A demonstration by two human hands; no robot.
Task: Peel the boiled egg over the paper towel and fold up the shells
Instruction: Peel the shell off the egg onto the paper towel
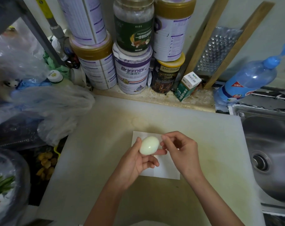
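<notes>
Left hand (138,160) grips egg (149,145); right hand (182,152) pinches, contents unclear; paper towel (164,170) half-covered.

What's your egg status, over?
Left hand holds egg over paper towel. Right hand, fingers at its end. No shell bits visible. Nothing obstructing.

Left hand (135,162) gripping egg (149,145), paper towel (164,170) beneath

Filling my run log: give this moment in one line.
left hand: holds egg | right hand: fingers pinch egg's end | egg: above paper towel on white board
</notes>
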